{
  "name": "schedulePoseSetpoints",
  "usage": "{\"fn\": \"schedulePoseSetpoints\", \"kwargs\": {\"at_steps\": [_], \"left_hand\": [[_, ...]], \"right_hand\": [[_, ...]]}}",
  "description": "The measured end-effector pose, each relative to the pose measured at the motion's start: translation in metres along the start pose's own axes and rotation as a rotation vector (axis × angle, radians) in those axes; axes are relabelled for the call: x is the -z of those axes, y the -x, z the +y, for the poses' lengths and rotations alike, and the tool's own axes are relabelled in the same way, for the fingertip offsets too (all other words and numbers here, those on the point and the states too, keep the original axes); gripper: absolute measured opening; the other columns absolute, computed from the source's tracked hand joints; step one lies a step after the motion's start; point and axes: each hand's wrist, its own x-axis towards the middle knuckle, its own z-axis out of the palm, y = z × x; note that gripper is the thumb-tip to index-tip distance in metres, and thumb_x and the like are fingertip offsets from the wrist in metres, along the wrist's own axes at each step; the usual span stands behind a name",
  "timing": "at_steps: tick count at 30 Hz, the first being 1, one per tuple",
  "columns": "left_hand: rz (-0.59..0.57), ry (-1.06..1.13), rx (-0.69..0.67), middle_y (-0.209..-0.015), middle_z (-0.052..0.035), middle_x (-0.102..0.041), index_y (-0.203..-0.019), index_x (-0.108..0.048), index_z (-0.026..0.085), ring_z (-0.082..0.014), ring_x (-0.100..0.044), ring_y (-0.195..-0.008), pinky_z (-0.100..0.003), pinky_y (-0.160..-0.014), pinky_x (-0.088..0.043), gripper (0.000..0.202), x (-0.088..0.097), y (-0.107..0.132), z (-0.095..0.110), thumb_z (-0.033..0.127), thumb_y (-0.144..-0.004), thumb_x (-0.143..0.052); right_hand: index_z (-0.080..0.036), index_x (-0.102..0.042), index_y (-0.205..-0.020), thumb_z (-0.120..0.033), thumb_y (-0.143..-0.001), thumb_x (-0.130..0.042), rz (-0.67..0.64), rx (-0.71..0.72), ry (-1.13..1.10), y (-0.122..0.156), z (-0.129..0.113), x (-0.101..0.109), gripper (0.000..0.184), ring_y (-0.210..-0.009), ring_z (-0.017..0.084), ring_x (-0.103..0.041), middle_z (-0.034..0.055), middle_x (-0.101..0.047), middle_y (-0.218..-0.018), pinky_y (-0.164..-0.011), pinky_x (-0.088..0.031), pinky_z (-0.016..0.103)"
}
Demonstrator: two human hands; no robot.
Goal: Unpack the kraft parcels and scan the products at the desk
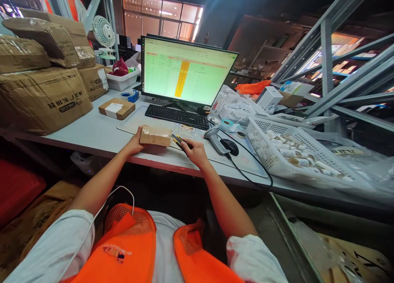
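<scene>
Our left hand [134, 142] grips a small tape-wrapped cardboard parcel [155, 136] over the desk mat [132, 126]. Our right hand [195, 151] closes on a yellow-and-black tool [177, 141], type unclear, just beside the parcel. A corded barcode scanner [217, 141] lies near that hand. The desk's front edge [123, 157] runs just ahead of us. Writing on the monitor [184, 71] and big carton [46, 100] stays unreadable.

An orange mesh-shouldered vest [129, 250] covers what looks like a white T-shirt [168, 238].
</scene>
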Motion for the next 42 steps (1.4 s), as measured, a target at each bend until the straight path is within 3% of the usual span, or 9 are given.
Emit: {"fn": "schedulePoseSetpoints", "kwargs": {"at_steps": [11,14,17,21,24,27,29,37,42], "left_hand": [[0.074,0.0,0.078,-0.129,-0.0118,-0.063,-0.142,-0.04,0.018,-0.0278,-0.064,-0.116,-0.039,-0.103,-0.052,0.087,-0.002,0.0,0.007,0.044,-0.072,-0.084],[0.272,-0.111,0.064,-0.135,-0.0144,-0.061,-0.147,-0.039,0.019,-0.0304,-0.061,-0.122,-0.042,-0.105,-0.051,0.086,0.006,-0.006,0.023,0.04,-0.076,-0.082],[0.436,-0.422,-0.054,-0.14,-0.0168,-0.057,-0.147,-0.045,0.02,-0.0352,-0.053,-0.132,-0.049,-0.116,-0.042,0.073,0.012,-0.009,0.045,0.027,-0.081,-0.077],[0.253,-0.754,-0.171,-0.136,-0.0179,-0.056,-0.147,-0.053,0.019,-0.0386,-0.05,-0.128,-0.052,-0.113,-0.042,0.068,-0.002,-0.004,0.069,0.012,-0.082,-0.067],[0.17,-0.807,-0.131,-0.131,-0.0187,-0.056,-0.149,-0.053,0.019,-0.0383,-0.051,-0.121,-0.051,-0.105,-0.046,0.073,-0.019,-0.001,0.077,0.009,-0.078,-0.065],[0.185,-0.813,-0.101,-0.129,-0.0187,-0.055,-0.151,-0.052,0.02,-0.0387,-0.05,-0.119,-0.052,-0.103,-0.046,0.077,-0.027,0.0,0.08,0.009,-0.076,-0.065],[0.183,-0.81,-0.103,-0.129,-0.0188,-0.055,-0.151,-0.052,0.02,-0.0391,-0.05,-0.118,-0.052,-0.103,-0.046,0.077,-0.028,-0.001,0.081,0.009,-0.076,-0.066],[0.183,-0.798,-0.084,-0.128,-0.0191,-0.054,-0.151,-0.052,0.02,-0.0393,-0.048,-0.118,-0.052,-0.102,-0.045,0.074,-0.028,0.0,0.081,0.01,-0.079,-0.064],[0.228,-0.806,-0.06,-0.122,-0.0173,-0.055,-0.148,-0.056,0.023,-0.038,-0.05,-0.114,-0.05,-0.099,-0.047,0.071,-0.029,-0.002,0.081,0.011,-0.078,-0.065]], "right_hand": [[-0.017,-0.077,-0.122,-0.036,-0.1,-0.054,-0.113,0.078,0.06,0.017,-0.002,0.008,0.037,-0.11,0.026,-0.074,0.0098,-0.079,-0.118,-0.099,-0.054,0.035],[-0.015,-0.074,-0.122,-0.04,-0.098,-0.058,-0.142,-0.044,0.106,0.013,0.003,0.018,0.038,-0.104,0.027,-0.074,0.0119,-0.079,-0.112,-0.091,-0.056,0.036],[-0.014,-0.068,-0.127,-0.036,-0.095,-0.064,-0.199,-0.221,0.104,0.009,0.005,0.028,0.039,-0.08,0.023,-0.075,0.0099,-0.079,-0.094,-0.071,-0.058,0.03],[-0.017,-0.054,-0.14,-0.027,-0.095,-0.061,-0.236,-0.339,0.007,0.004,-0.011,0.028,0.047,-0.058,0.017,-0.071,0.0074,-0.077,-0.092,-0.054,-0.055,0.025],[-0.019,-0.054,-0.144,-0.024,-0.095,-0.061,-0.227,-0.182,0.075,-0.001,-0.035,0.018,0.05,-0.069,0.019,-0.075,0.0112,-0.077,-0.11,-0.07,-0.062,0.031],[-0.02,-0.05,-0.154,-0.023,-0.097,-0.058,-0.154,-0.016,0.236,-0.007,-0.058,0.009,0.058,-0.103,0.03,-0.075,0.0142,-0.074,-0.125,-0.096,-0.058,0.043],[-0.023,-0.043,-0.161,-0.024,-0.099,-0.055,-0.151,0.016,0.326,-0.011,-0.071,0.006,0.064,-0.114,0.034,-0.071,0.0142,-0.074,-0.126,-0.102,-0.055,0.048],[-0.022,-0.026,-0.168,-0.022,-0.1,-0.045,-0.233,-0.044,0.582,-0.012,-0.098,-0.009,0.071,-0.096,0.034,-0.073,0.0174,-0.076,-0.107,-0.089,-0.056,0.046],[-0.021,-0.026,-0.167,-0.018,-0.098,-0.045,-0.26,-0.115,0.629,0.0,-0.102,-0.014,0.072,-0.096,0.033,-0.073,0.0194,-0.075,-0.107,-0.09,-0.055,0.046]]}}
